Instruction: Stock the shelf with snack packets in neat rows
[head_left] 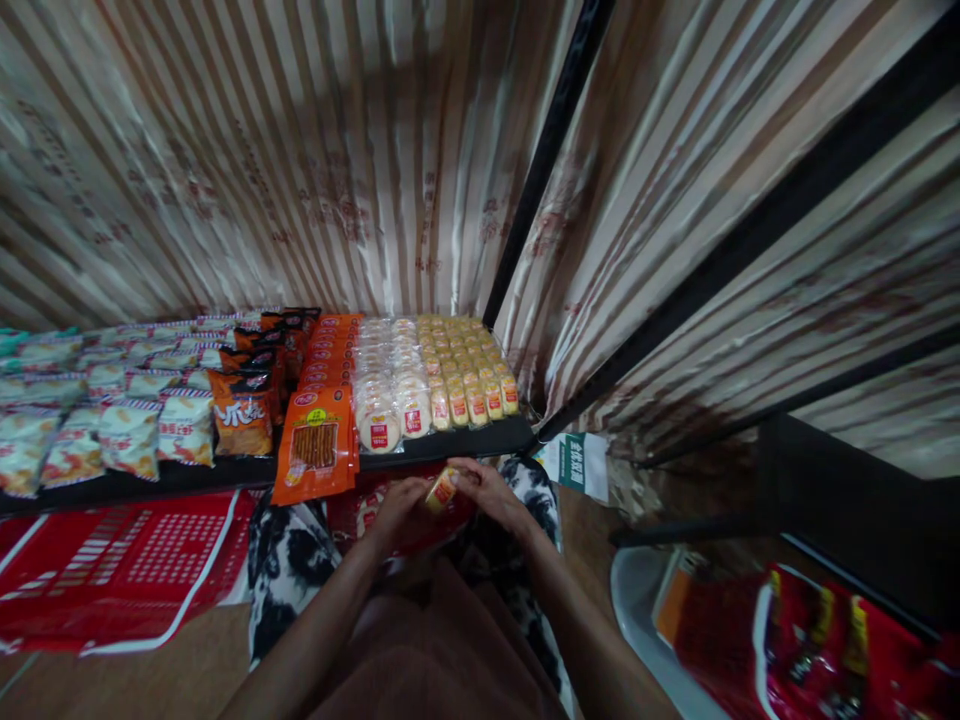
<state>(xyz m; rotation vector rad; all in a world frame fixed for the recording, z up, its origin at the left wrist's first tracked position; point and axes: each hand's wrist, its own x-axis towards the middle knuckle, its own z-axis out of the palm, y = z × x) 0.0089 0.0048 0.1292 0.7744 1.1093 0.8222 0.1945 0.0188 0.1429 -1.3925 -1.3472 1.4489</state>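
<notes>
A small yellow snack pack (440, 492) with a red label is held above my lap, just in front of the shelf's edge. My right hand (484, 490) grips it from the right with curled fingers. From the left, my left hand (397, 508) pinches its other side. Below my hands a red bag or basket (352, 520) rests at my lap, with round white crackers (369, 508) partly showing in it; my hands hide much of it. Rows of similar yellow packs (476, 400) stand on the shelf ahead, beside wrapped round crackers (379, 428).
Orange snack bags (315, 445), brown-orange bags (244, 415) and white snack bags (127, 435) line the black shelf (450, 442). A red basket (172, 555) stands lower left. Black metal posts (551, 150) rise ahead. Red packages (817, 640) lie at lower right near a white-green card (576, 465).
</notes>
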